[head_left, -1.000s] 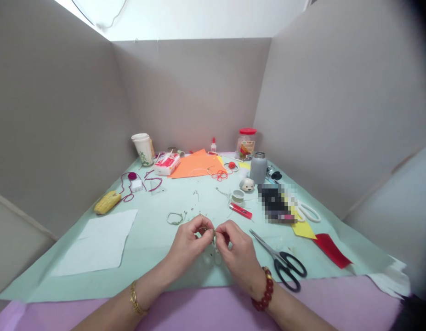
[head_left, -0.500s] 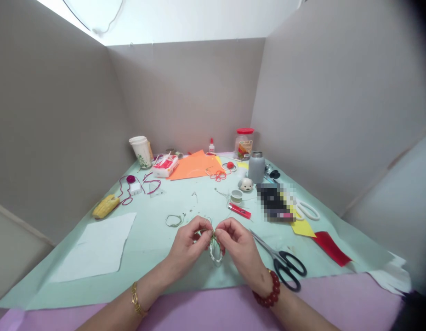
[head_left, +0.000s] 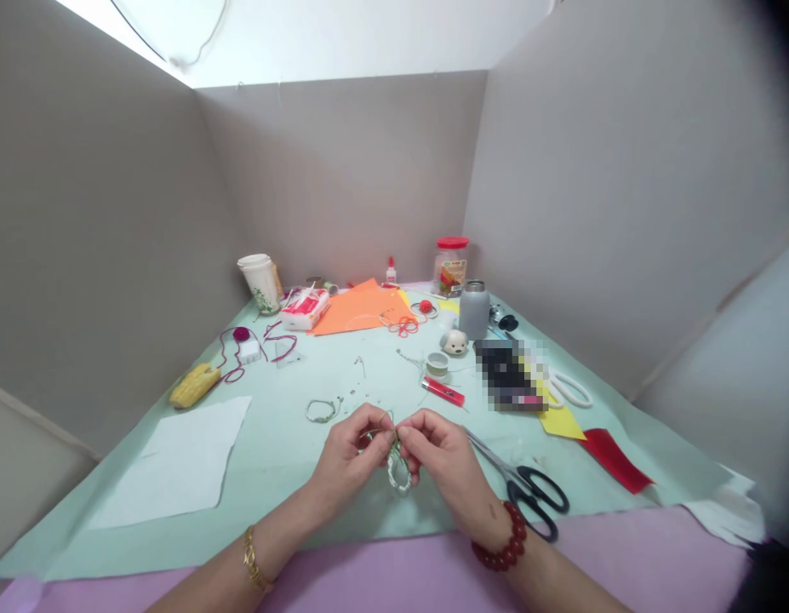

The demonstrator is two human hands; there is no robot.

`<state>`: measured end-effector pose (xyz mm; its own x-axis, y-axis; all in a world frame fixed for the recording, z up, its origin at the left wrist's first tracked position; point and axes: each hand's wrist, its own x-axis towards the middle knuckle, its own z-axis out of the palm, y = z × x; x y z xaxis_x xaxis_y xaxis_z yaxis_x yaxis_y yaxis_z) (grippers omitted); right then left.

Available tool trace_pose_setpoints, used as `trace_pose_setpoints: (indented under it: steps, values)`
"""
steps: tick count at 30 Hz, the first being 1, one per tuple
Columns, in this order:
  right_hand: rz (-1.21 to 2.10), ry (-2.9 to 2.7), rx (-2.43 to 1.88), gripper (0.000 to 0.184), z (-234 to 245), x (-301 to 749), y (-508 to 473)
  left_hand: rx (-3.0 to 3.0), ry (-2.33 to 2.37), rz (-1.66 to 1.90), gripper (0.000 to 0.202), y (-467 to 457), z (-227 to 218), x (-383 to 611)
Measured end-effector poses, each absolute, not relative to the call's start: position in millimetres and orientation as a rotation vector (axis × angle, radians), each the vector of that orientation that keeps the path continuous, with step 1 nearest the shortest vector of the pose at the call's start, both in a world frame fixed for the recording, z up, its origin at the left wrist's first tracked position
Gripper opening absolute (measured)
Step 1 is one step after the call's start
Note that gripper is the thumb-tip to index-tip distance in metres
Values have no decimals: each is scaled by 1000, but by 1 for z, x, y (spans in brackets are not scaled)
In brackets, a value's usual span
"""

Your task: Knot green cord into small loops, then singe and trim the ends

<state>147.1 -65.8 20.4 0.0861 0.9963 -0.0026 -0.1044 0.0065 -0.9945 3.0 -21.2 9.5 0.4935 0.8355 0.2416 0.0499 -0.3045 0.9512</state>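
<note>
Between my hands hangs a braided cord bracelet, white and green, its loop dangling below the fingertips. My left hand pinches green cord at the top of the loop between thumb and forefinger. Close beside it, my right hand is closed in a pinch on the same bracelet near its join. The fingertips hide the exact spot they grip. Just beyond my left hand lies a second braided bracelet on the green cloth. Black-handled scissors rest to the right, partly behind my right wrist.
A red lighter, a tape roll and a dog-faced figure lie ahead. White paper and a yellow corn-shaped object are at left. Farther back stand a grey bottle, a red-lidded jar and a cup.
Both hands keep their pinch on the bracelet and have shifted only slightly. The loop hangs a little lower in view. Nothing else on the table has moved.
</note>
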Motion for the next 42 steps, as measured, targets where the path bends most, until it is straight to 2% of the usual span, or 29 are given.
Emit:
trace_pose_setpoints:
  steps: [9, 19, 26, 42]
  values:
    - [1161, -1144, -1245, 11, 14, 148, -66, 1792, 778, 928, 11, -21, 5, 3]
    - [1123, -1271, -1339, 11, 15, 154, -64, 1608, 768, 809, 14, -16, 10, 4]
    - [551, -1703, -1428, 10, 11, 153, -68, 1516, 733, 699, 20, -14, 15, 3]
    - [337, -1869, -1563, 13, 10, 156, -70, 1567, 772, 820, 14, -18, 10, 2]
